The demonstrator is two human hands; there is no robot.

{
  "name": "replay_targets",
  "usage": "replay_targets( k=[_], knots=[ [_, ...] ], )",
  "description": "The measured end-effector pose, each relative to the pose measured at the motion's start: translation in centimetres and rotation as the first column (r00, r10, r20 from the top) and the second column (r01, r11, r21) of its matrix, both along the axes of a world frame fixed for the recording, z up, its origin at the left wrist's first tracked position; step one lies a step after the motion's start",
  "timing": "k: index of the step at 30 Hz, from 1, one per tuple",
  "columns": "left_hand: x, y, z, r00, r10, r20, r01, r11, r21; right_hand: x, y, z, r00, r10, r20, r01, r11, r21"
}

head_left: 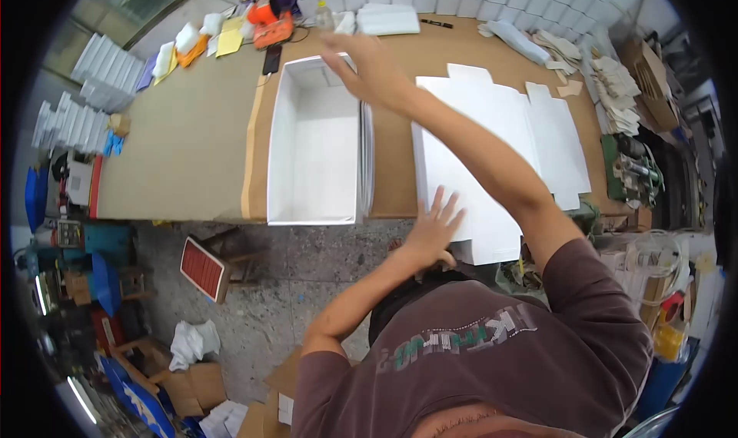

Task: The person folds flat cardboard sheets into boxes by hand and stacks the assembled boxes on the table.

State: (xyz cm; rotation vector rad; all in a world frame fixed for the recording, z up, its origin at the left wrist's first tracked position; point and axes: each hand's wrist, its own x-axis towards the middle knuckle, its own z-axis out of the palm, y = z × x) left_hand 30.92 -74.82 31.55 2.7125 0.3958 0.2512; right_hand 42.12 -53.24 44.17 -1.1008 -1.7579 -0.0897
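My left hand (436,234) has its fingers spread at the near left edge of a flat white die-cut cardboard sheet (480,146); whether it presses on the sheet is hard to tell. My right arm crosses above that sheet. At its end, my right hand (367,68) is over the far right corner of an open white box (324,150), fingers stretched out and thumb apart, holding nothing visible. The box is empty inside and stands near the table's front edge. Thin white layers stand upright against its right side. Another flat white piece (560,150) lies right of the sheet.
A brown table (184,154) carries a phone (271,60), an orange tool (269,24), and gloves (615,96) on the right. White stacks (108,69) stand at the far left. A green metal device (632,169) is at the right edge. A red-topped stool (204,269) stands on the floor.
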Motion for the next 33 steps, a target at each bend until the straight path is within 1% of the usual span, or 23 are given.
replay_targets(
  k=[1,4,7,8,10,11,12,14,16,17,18,20,21,23,24,25,26,27,28,29,30,31,33],
  knots=[
    [0.5,0.3,-3.8,0.999,-0.002,-0.035,0.002,1.0,-0.005,0.9,-5.1,0.3,1.0,0.012,-0.028,-0.009,0.996,0.085],
    [-0.2,2.0,-4.6,1.0,0.015,0.001,-0.013,0.9,-0.436,3.6,-18.6,0.5,0.975,0.165,0.149,-0.126,0.962,-0.241],
    [0.6,6.1,-4.0,0.97,-0.141,0.2,0.231,0.792,-0.565,1.5,-27.5,0.9,0.956,0.284,-0.075,-0.289,0.867,-0.406],
    [1.4,6.0,-2.4,0.99,-0.099,0.102,0.14,0.793,-0.593,0.5,-29.7,-0.3,0.94,0.318,-0.124,-0.323,0.707,-0.629],
    [2.7,6.9,-1.9,0.991,0.022,-0.134,-0.112,0.693,-0.712,-2.1,-31.5,-7.6,0.969,0.248,-0.015,-0.192,0.707,-0.68],
    [2.9,6.9,-3.0,0.956,0.082,-0.281,-0.277,0.564,-0.778,-2.1,-32.3,-11.5,0.96,0.136,0.245,0.058,0.76,-0.648],
    [3.2,5.5,-1.5,0.947,0.135,-0.291,-0.297,0.71,-0.638,-1.9,-32.7,-14.7,0.875,0.013,0.484,0.295,0.778,-0.554],
    [5.9,3.9,5.9,0.941,0.235,-0.244,-0.298,0.916,-0.269,0.0,-33.0,-17.9,0.922,0.095,0.376,0.154,0.8,-0.58],
    [6.0,2.6,13.6,0.981,0.005,0.191,-0.012,0.999,0.033,1.1,-33.7,-19.3,0.961,0.131,0.244,0.029,0.83,-0.558],
    [5.3,1.7,18.2,0.958,-0.054,0.282,0.028,0.995,0.095,3.2,-34.3,-16.2,0.966,-0.044,-0.256,-0.187,0.569,-0.801],
    [4.7,1.6,21.1,0.92,-0.114,0.374,0.054,0.984,0.168,6.1,-35.2,-14.1,0.837,-0.219,-0.502,-0.294,0.594,-0.749],
    [3.1,3.7,20.9,0.922,-0.21,0.324,0.181,0.976,0.12,14.2,-38.5,-8.7,0.649,-0.247,-0.719,-0.126,0.898,-0.422],
    [2.4,4.0,20.3,0.923,-0.256,0.288,0.244,0.967,0.077,17.9,-40.4,-6.8,0.727,-0.209,-0.654,0.05,0.966,-0.252],
    [1.5,4.5,12.5,0.883,0.076,0.463,0.111,0.925,-0.364,22.8,-42.8,-5.9,0.814,-0.39,-0.431,0.372,0.919,-0.129],
    [1.4,4.4,9.6,0.837,0.266,0.477,0.066,0.818,-0.572,23.0,-42.7,-8.0,0.682,-0.529,-0.505,0.424,0.849,-0.317],
    [2.7,3.1,9.0,0.841,0.411,0.351,-0.15,0.802,-0.579,23.2,-42.6,-10.0,0.53,-0.653,-0.542,0.423,0.757,-0.498],
    [4.5,1.3,8.3,0.802,0.55,0.234,-0.358,0.754,-0.55,21.2,-39.9,-8.2,0.427,-0.778,-0.46,0.449,0.625,-0.639],
    [6.3,0.1,6.9,0.943,0.217,0.253,-0.183,0.971,-0.152,19.3,-38.7,-8.6,0.495,-0.827,-0.266,0.47,0.512,-0.719],
    [7.9,-0.8,4.9,0.986,-0.103,0.127,0.068,0.965,0.254,18.2,-38.4,-11.0,0.802,-0.595,-0.053,0.499,0.716,-0.488],
    [8.8,-1.8,2.0,0.982,-0.086,0.171,0.041,0.967,0.251,17.5,-37.9,-13.0,0.897,-0.254,0.362,0.414,0.77,-0.486],
    [9.0,-2.9,0.6,0.976,-0.073,0.206,0.02,0.969,0.246,15.7,-38.2,-12.3,0.807,-0.138,0.574,0.462,0.752,-0.47],
    [8.8,-2.7,0.0,0.973,-0.031,0.23,-0.025,0.972,0.235,15.4,-38.7,-11.8,0.891,-0.17,0.421,0.381,0.785,-0.489],
    [9.4,-2.8,0.0,0.953,0.072,0.295,-0.135,0.971,0.198,15.9,-39.5,-11.0,0.882,-0.143,0.448,0.353,0.831,-0.43]
  ],
)
